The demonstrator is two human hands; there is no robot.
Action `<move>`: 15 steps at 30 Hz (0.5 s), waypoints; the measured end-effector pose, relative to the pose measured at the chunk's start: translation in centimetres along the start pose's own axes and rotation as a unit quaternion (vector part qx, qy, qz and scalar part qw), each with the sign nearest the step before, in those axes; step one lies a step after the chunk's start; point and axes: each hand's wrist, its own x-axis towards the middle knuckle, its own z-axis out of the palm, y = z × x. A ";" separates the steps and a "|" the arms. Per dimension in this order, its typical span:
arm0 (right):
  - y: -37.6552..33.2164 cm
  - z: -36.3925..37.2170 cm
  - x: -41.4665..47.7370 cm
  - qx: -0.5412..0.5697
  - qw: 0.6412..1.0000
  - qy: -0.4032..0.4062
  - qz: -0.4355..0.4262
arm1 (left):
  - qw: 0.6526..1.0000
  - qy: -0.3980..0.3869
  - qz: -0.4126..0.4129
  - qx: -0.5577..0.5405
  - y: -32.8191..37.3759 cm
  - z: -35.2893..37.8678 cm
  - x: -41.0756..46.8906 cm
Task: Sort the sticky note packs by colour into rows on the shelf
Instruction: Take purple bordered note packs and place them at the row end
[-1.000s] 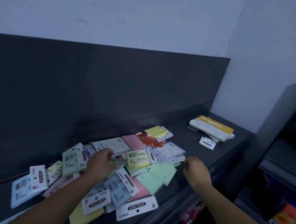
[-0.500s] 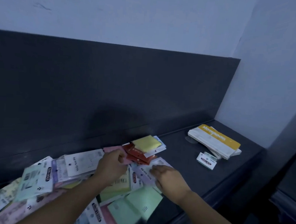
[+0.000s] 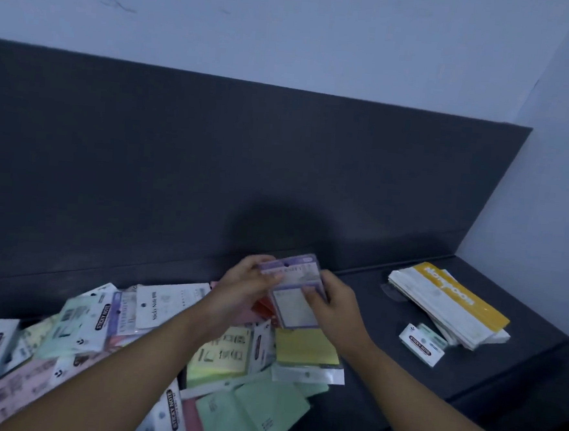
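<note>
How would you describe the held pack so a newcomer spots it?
On the dark shelf, look above the right end of the heap. The left hand and right hand hold one lilac-edged pack. It alone is held clear of the pile; the yellow pad below lies flat.

Purple sticky note pack (image 3: pixel 296 295) held tilted between left hand (image 3: pixel 242 289) and right hand (image 3: pixel 335 308), above heap (image 3: pixel 219 359) of green, yellow, pink packs piled unsorted on dark shelf (image 3: pixel 386 377).
</note>
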 end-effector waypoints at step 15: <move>-5.9 18.5 1.7 0.067 0.970 -0.189 0.136 | 0.964 0.260 0.061 0.003 3.6 -17.4 -11.1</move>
